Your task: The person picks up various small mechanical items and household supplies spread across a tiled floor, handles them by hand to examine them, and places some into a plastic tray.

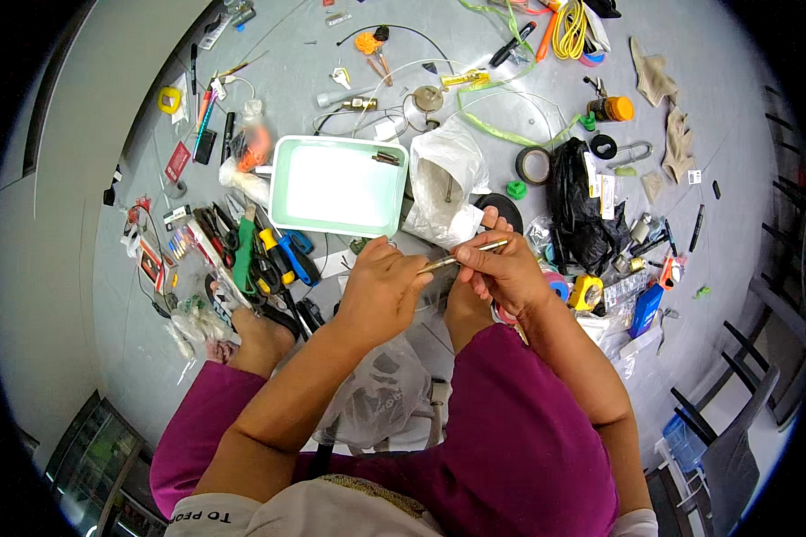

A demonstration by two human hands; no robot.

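Note:
A thin, shiny metal rod [441, 263] slants between my hands, above the floor. My left hand [381, 288] is closed on its lower left end. With the thumb pressed along it, my right hand [503, 266] grips its other end; the fingers hide part of it, and I cannot make out its exact kind. Just beyond my hands lies a crumpled white plastic bag [434, 201] with its mouth open and a thin rod-like piece in it. To its left sits a pale green tray [279, 192], holding a few small dark pieces [386, 158] in its far right corner.
Screwdrivers [302, 262] and pliers lie left of my hands. On the right are a black plastic bag [575, 197], a tape roll [535, 165], a yellow tape measure [587, 293] and a blue box [646, 311]. Wires and cords spread beyond the tray. A clear bag [381, 394] hangs between my legs.

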